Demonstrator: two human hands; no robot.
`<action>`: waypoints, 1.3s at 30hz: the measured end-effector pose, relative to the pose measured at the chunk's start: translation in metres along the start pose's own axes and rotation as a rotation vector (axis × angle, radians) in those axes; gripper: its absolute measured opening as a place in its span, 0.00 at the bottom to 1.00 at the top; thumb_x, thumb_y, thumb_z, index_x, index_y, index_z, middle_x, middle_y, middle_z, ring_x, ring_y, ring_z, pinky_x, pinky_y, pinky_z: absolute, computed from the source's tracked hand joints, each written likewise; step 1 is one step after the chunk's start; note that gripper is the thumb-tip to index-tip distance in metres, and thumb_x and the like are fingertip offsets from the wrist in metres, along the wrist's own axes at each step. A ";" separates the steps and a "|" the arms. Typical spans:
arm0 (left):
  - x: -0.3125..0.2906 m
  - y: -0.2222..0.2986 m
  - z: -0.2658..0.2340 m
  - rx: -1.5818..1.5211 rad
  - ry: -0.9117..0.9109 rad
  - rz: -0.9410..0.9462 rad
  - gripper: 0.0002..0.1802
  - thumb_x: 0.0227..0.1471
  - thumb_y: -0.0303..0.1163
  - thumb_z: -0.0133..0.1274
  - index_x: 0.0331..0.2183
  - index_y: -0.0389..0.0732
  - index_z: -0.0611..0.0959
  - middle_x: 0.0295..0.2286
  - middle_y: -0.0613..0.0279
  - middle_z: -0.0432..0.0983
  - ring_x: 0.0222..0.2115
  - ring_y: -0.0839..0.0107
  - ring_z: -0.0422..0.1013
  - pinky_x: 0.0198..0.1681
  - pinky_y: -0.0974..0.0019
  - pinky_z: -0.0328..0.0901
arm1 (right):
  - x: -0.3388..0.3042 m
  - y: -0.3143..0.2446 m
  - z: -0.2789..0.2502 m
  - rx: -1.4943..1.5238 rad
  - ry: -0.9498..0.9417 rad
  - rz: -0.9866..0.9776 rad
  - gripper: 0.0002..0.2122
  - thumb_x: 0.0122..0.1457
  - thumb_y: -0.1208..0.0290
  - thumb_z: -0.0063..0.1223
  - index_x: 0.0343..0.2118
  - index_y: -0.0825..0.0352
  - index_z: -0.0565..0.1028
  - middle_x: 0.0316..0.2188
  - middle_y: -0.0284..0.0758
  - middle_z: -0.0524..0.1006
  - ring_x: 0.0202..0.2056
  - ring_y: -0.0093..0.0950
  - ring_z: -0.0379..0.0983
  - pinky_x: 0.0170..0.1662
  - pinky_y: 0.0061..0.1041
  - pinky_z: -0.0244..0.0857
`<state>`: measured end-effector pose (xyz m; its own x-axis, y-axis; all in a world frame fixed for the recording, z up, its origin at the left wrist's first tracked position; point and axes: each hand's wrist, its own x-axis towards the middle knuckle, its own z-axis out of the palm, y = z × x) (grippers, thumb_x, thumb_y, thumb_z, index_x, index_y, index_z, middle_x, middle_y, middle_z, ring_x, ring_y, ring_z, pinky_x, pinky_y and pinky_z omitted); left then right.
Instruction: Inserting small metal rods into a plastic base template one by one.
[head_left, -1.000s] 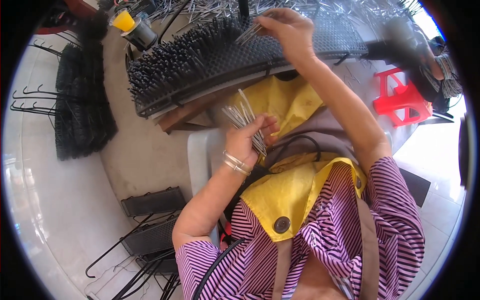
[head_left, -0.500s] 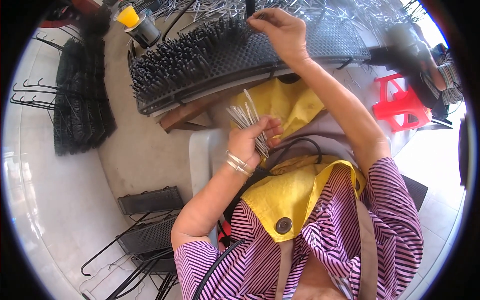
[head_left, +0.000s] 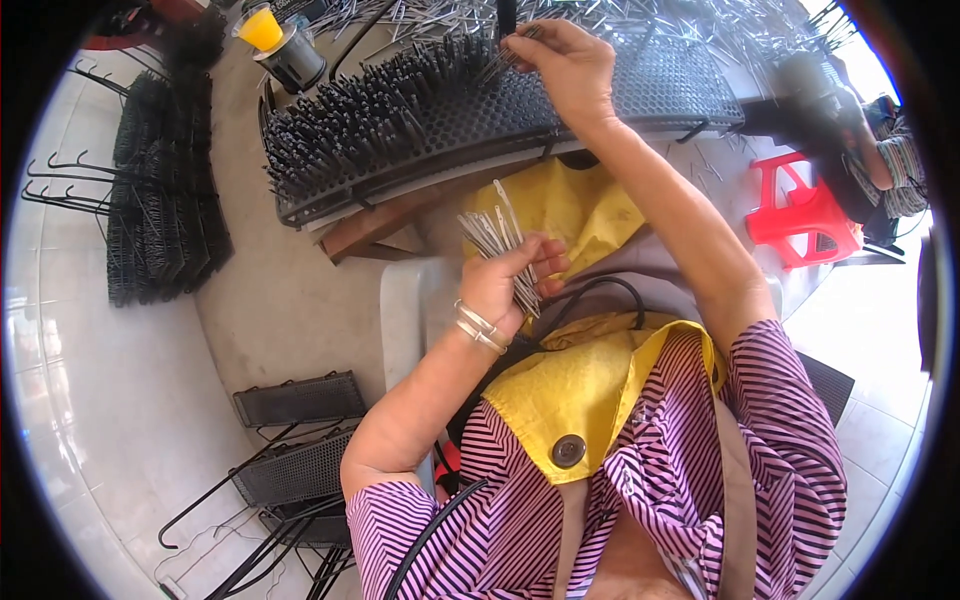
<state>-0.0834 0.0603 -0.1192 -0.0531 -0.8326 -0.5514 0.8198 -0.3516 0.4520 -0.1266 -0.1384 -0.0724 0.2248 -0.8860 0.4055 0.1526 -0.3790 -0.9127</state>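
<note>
My left hand (head_left: 508, 275) is closed around a fanned bundle of thin silvery metal strips (head_left: 488, 235), some with a small hole near the tip. It is held over my lap, in front of the rack. Over the black perforated rack (head_left: 650, 85), my right hand (head_left: 572, 68) pinches what looks like a thin metal strip; its lower end is hard to make out among the pieces below. Dark, slender pieces (head_left: 345, 130) stand close together in the holes on the rack's left part. Toward the right, the holes are bare.
Many loose metal strips (head_left: 440, 15) lie behind the rack. A metal canister (head_left: 293, 68) carries an orange-yellow cup (head_left: 262, 30). Filled black racks (head_left: 165, 200) hang at left, with bare racks (head_left: 300, 400) below. A red stool (head_left: 805, 215) stands right, near another person's arm (head_left: 875, 160).
My right hand has shifted slightly at the rack, its fingers a little lower over the pieces. My left hand still holds the bundle in nearly the same place.
</note>
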 end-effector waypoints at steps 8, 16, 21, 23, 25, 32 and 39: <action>-0.001 0.001 0.001 -0.006 0.002 -0.003 0.12 0.49 0.30 0.47 0.35 0.34 0.73 0.33 0.52 0.73 0.32 0.62 0.71 0.30 0.64 0.68 | -0.003 0.011 0.005 -0.308 -0.041 -0.116 0.06 0.46 0.75 0.55 0.27 0.70 0.75 0.20 0.30 0.75 0.21 0.14 0.68 0.25 0.13 0.62; -0.006 0.003 0.007 0.014 0.015 0.007 0.12 0.48 0.31 0.48 0.34 0.34 0.73 0.33 0.52 0.73 0.31 0.63 0.71 0.29 0.65 0.68 | 0.016 0.004 0.018 -0.772 -0.159 -0.339 0.09 0.43 0.66 0.53 0.23 0.66 0.74 0.20 0.41 0.73 0.26 0.41 0.70 0.30 0.33 0.63; -0.008 0.005 0.005 0.021 0.023 0.023 0.12 0.47 0.31 0.49 0.34 0.34 0.74 0.33 0.53 0.73 0.31 0.64 0.71 0.29 0.65 0.68 | 0.013 -0.024 0.027 -0.844 -0.248 -0.411 0.08 0.41 0.73 0.52 0.24 0.71 0.69 0.18 0.45 0.70 0.24 0.45 0.68 0.27 0.37 0.62; -0.008 0.005 0.007 0.018 0.017 0.017 0.12 0.47 0.30 0.49 0.34 0.34 0.74 0.33 0.53 0.73 0.31 0.64 0.71 0.29 0.65 0.68 | 0.014 -0.021 0.027 -0.796 -0.234 -0.381 0.08 0.41 0.72 0.53 0.21 0.71 0.69 0.19 0.45 0.71 0.25 0.45 0.69 0.28 0.37 0.62; -0.008 0.004 0.007 0.015 0.012 0.013 0.12 0.47 0.30 0.49 0.35 0.34 0.74 0.33 0.53 0.73 0.31 0.64 0.71 0.29 0.65 0.68 | 0.016 -0.017 0.028 -0.745 -0.221 -0.351 0.09 0.40 0.71 0.54 0.18 0.71 0.69 0.20 0.46 0.71 0.26 0.44 0.69 0.29 0.38 0.62; -0.008 0.005 0.009 0.013 -0.006 0.000 0.11 0.48 0.30 0.48 0.35 0.34 0.73 0.32 0.53 0.73 0.32 0.64 0.71 0.30 0.65 0.68 | 0.023 0.004 0.023 -0.802 -0.281 -0.525 0.08 0.42 0.69 0.53 0.22 0.68 0.72 0.21 0.44 0.72 0.26 0.43 0.69 0.30 0.35 0.63; -0.007 0.004 0.008 0.015 -0.125 0.013 0.12 0.48 0.30 0.48 0.35 0.34 0.72 0.33 0.52 0.73 0.32 0.63 0.71 0.30 0.64 0.68 | 0.001 -0.011 0.008 -0.473 -0.069 -0.519 0.10 0.44 0.66 0.55 0.26 0.67 0.74 0.22 0.42 0.74 0.23 0.35 0.71 0.28 0.29 0.65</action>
<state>-0.0844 0.0613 -0.1084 -0.1140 -0.8836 -0.4542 0.8125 -0.3460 0.4691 -0.1203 -0.1330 -0.0613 0.2988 -0.5462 0.7825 -0.1745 -0.8374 -0.5179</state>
